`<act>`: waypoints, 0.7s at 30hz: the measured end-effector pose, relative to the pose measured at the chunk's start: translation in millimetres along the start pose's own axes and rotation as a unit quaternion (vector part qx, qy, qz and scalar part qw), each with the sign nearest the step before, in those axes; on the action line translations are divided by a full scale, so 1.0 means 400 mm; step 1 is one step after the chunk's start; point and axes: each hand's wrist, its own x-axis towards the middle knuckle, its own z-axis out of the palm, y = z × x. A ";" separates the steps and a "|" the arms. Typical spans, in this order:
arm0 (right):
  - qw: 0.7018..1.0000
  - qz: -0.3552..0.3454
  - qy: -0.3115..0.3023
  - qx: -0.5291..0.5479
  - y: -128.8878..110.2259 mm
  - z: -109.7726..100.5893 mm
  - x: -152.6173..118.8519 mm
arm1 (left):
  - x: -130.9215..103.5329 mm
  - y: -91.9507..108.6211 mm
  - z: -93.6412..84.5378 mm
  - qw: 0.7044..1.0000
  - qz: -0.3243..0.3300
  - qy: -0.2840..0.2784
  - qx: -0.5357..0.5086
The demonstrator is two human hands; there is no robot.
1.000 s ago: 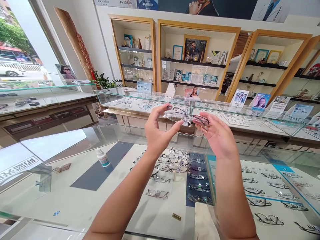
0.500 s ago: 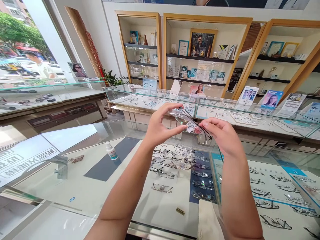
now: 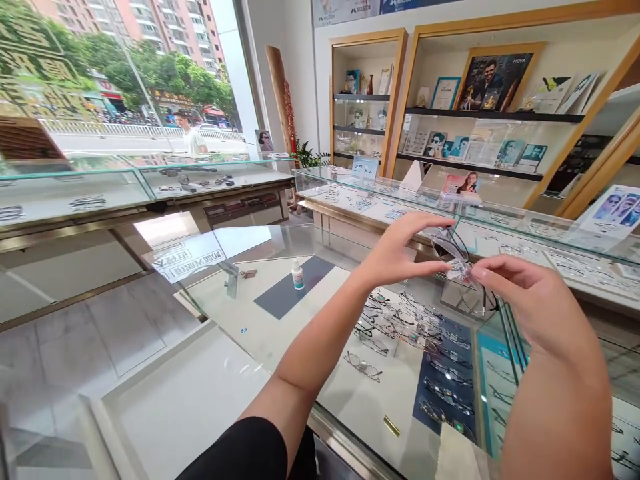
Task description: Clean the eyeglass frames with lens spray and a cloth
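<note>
A thin-rimmed pair of eyeglasses (image 3: 456, 248) is held up above the glass counter, tilted, with a small clear tag near its middle. My left hand (image 3: 400, 252) pinches the left lens between thumb on the lower edge and fingers on the upper edge. The bridge area is gripped by the thumb and fingers of my right hand (image 3: 530, 287). Below, several other eyeglasses (image 3: 364, 367) lie in rows inside the counter, partly over a dark blue strip (image 3: 423, 420). A small white bottle (image 3: 298, 275) stands to the left of my forearm.
A gold-coloured clip-like piece (image 3: 391, 425) and a cream cloth (image 3: 456, 457) are near the counter's front. An open white drawer or tray (image 3: 185, 407) is at lower left. Glass display cases (image 3: 220, 177) line the back and left. A person (image 3: 193, 137) is outside the window.
The view has turned left, so the counter, hands and eyeglasses sit farther right in the picture. Both hands keep their hold on the eyeglasses.
</note>
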 end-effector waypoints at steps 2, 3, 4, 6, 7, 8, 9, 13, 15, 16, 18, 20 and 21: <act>1.000 -0.004 0.008 -0.019 0.007 0.003 0.000 | 0.001 0.006 -0.003 1.000 0.005 -0.007 0.014; 1.000 -0.007 0.008 -0.027 0.009 0.006 0.000 | 0.000 0.009 -0.005 1.000 0.008 -0.013 0.022; 0.999 -0.011 0.005 -0.034 0.010 0.011 -0.001 | -0.002 0.014 -0.008 0.999 0.009 -0.019 0.031; 0.999 -0.016 0.000 -0.047 0.007 0.023 -0.003 | -0.013 0.030 -0.013 0.998 0.007 -0.032 0.052; 0.998 -0.017 0.000 -0.054 0.004 0.031 -0.006 | -0.024 0.043 -0.014 0.997 0.000 -0.030 0.067; 0.998 -0.017 0.001 -0.061 0.000 0.040 -0.009 | -0.038 0.060 -0.013 0.996 -0.014 -0.016 0.084; 0.997 -0.020 0.005 -0.069 -0.005 0.052 -0.014 | -0.056 0.080 -0.010 0.994 -0.032 0.014 0.103; 0.990 -0.063 0.048 -0.120 -0.038 0.126 -0.039 | -0.147 0.178 0.023 0.944 -0.150 0.268 0.120; 0.982 -0.101 0.062 -0.145 -0.060 0.183 -0.048 | -0.189 0.214 0.039 0.911 -0.232 0.336 0.051; 0.978 -0.123 0.058 -0.158 -0.070 0.214 -0.052 | -0.206 0.225 0.043 0.898 -0.276 0.342 0.001; 0.961 -0.187 0.046 -0.196 -0.087 0.277 -0.061 | -0.233 0.236 0.041 0.872 -0.348 0.329 -0.096; 0.941 -0.240 0.026 -0.239 -0.095 0.330 -0.076 | -0.253 0.238 0.032 0.842 -0.390 0.340 -0.154; 0.930 -0.256 0.009 -0.264 -0.095 0.349 -0.086 | -0.262 0.239 0.027 0.829 -0.403 0.351 -0.166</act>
